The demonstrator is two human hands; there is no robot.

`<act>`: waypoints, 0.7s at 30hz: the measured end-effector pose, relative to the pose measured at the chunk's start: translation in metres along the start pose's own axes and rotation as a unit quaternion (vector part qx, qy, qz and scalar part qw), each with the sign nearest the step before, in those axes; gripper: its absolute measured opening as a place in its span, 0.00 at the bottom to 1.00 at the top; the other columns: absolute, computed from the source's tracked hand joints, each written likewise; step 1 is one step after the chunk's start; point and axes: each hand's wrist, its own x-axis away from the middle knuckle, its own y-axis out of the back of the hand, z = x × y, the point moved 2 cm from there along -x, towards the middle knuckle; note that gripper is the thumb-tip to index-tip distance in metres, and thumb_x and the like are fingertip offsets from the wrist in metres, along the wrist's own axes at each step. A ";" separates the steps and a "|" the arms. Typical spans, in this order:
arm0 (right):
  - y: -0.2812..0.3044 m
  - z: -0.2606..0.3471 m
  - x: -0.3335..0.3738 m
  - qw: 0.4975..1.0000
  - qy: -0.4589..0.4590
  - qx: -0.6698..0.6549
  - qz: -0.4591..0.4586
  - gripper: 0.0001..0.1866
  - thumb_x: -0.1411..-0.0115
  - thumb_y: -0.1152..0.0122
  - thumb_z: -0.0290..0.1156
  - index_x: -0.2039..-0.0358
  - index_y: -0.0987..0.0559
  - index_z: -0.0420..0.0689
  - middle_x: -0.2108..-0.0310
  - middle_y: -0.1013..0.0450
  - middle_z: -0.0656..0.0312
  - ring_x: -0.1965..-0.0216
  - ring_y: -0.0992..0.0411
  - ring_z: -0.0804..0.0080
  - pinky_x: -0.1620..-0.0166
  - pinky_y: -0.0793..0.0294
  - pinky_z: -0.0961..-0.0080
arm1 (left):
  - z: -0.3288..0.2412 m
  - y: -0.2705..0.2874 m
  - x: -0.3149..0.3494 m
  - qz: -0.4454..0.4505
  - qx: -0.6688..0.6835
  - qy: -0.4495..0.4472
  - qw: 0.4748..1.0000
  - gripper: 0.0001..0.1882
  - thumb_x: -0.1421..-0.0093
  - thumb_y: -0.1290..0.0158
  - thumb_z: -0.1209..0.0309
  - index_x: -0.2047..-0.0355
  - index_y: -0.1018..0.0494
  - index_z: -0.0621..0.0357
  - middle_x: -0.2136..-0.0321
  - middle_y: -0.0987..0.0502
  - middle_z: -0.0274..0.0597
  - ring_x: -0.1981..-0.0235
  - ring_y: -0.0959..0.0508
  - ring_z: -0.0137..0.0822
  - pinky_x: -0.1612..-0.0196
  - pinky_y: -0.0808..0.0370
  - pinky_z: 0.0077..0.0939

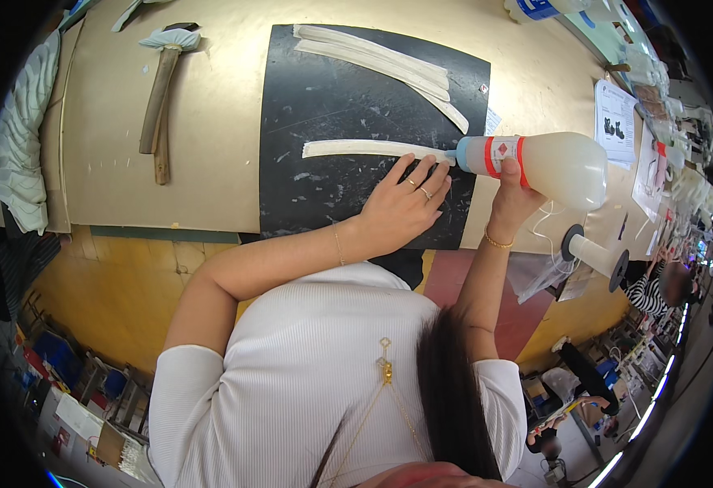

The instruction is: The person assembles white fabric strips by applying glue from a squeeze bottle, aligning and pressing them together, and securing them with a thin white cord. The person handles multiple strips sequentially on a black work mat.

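My right hand (514, 195) is wrapped round a squeeze bottle (564, 167) of cloudy liquid with red bands on its label. The bottle lies tipped over to the left, and its pale blue nozzle (461, 154) meets the right end of a cream strip (356, 148). Whether any liquid is coming out, I cannot tell. Fingers stretched out, my left hand (405, 203) rests its fingertips along that strip's right part. Beneath lies a black board (308, 199). Farther back on it, several similar strips (373, 57) lie bunched together at a slant.
Two wooden-handled tools (161, 106), one with cloth round its head, lie left on the tan table (218, 146). White fabric (23, 146) is heaped at the far left. Printed sheets (615, 122), a spool (596, 256) and a white cord (545, 224) are right. A person (653, 289) appears farther off.
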 end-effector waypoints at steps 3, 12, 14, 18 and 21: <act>-0.004 -0.002 0.001 1.000 0.000 -0.008 -0.007 0.31 0.46 0.22 0.38 0.48 0.26 0.37 0.53 0.24 0.56 0.55 0.23 0.66 0.49 0.20 0.67 | 0.000 0.001 0.000 -0.001 -0.003 0.003 1.000 0.27 0.41 0.40 0.59 0.45 0.26 0.61 0.40 0.30 0.49 0.37 0.33 0.47 0.33 0.40 0.47; 0.011 -0.005 -0.001 0.995 -0.055 -0.061 -0.055 0.35 0.50 0.19 0.40 0.47 0.27 0.37 0.54 0.24 0.56 0.54 0.24 0.65 0.49 0.21 0.66 | 0.003 0.005 0.001 0.004 0.034 -0.004 0.999 0.24 0.41 0.39 0.62 0.47 0.24 0.59 0.39 0.30 0.48 0.36 0.34 0.47 0.33 0.40 0.48; 0.012 -0.005 0.001 0.997 -0.050 -0.045 -0.049 0.36 0.50 0.19 0.40 0.47 0.27 0.37 0.53 0.24 0.55 0.54 0.23 0.65 0.49 0.20 0.65 | 0.004 0.005 0.002 0.008 0.039 -0.004 0.999 0.24 0.41 0.39 0.62 0.47 0.24 0.59 0.39 0.31 0.48 0.36 0.35 0.47 0.33 0.40 0.48; 0.011 -0.006 0.005 0.998 -0.027 -0.047 -0.036 0.37 0.52 0.18 0.38 0.47 0.27 0.38 0.53 0.23 0.53 0.54 0.23 0.65 0.48 0.21 0.65 | 0.004 0.005 0.001 0.008 0.047 -0.003 0.999 0.23 0.41 0.39 0.63 0.47 0.24 0.58 0.39 0.31 0.48 0.35 0.35 0.48 0.33 0.41 0.49; 0.010 -0.006 0.007 0.998 -0.034 -0.050 -0.025 0.37 0.52 0.18 0.37 0.46 0.28 0.38 0.53 0.23 0.52 0.53 0.23 0.65 0.48 0.21 0.65 | 0.004 0.004 0.002 0.006 0.051 -0.004 0.999 0.23 0.42 0.39 0.63 0.47 0.24 0.58 0.39 0.31 0.48 0.35 0.35 0.48 0.32 0.41 0.49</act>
